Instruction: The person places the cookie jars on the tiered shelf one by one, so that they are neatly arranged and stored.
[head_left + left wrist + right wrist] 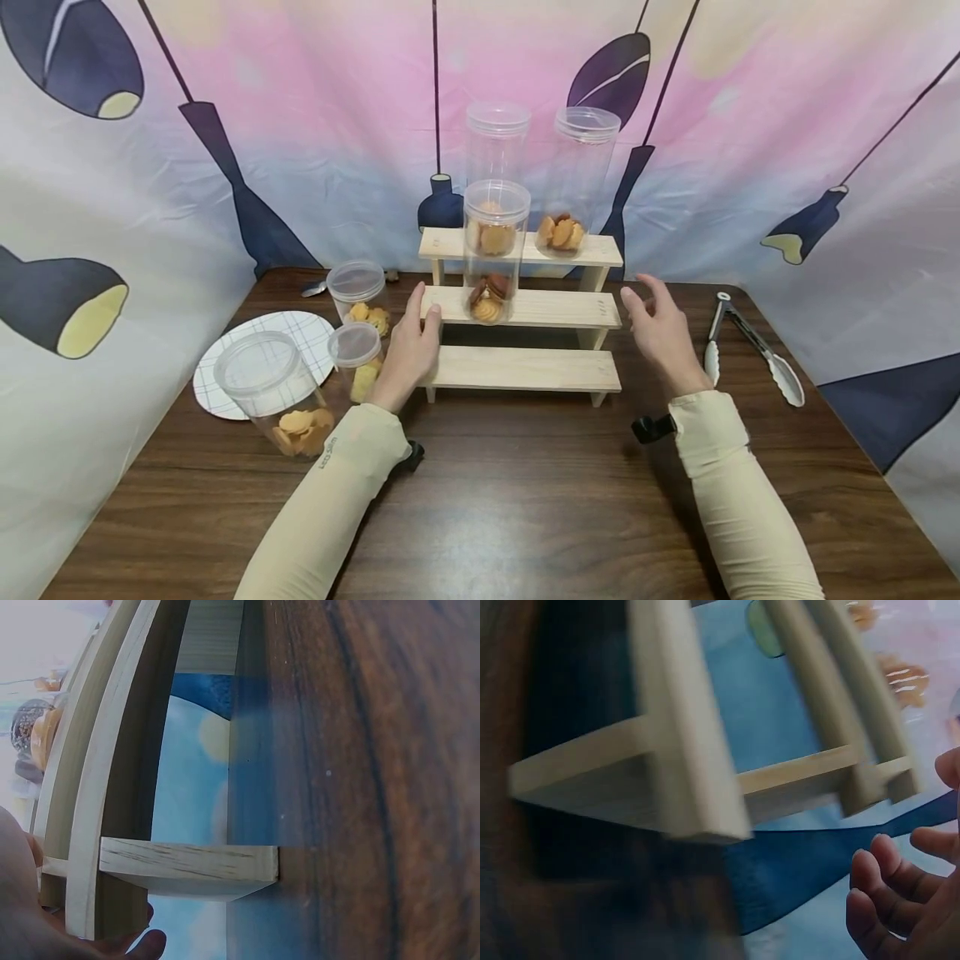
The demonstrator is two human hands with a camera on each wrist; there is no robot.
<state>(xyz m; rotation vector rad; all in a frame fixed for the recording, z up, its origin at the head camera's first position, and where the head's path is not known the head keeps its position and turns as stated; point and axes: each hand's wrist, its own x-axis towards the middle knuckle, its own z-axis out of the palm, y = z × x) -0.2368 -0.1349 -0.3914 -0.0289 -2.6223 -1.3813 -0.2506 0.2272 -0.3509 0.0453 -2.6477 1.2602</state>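
A three-tier wooden display stand (517, 368) is on the table in the head view. My left hand (411, 346) grips its left end; in the left wrist view, fingertips (154, 943) show beneath a shelf board. My right hand (663, 333) is held off the stand's right end, fingers loosely bent with nothing in them, as the right wrist view also shows. On the middle tier stands a clear jar (495, 258) of dark and light cookies. Two taller cookie jars stand on the top tier, the left one (497, 146) partly behind it and the right one (577, 179) beside it.
Left of the stand are a large cookie jar (273, 396), a small jar (356, 358) and another jar (360, 292). A round white checked mat (217, 375) lies by them, with a spoon (313, 288) behind. Metal tongs (750, 333) lie at the right.
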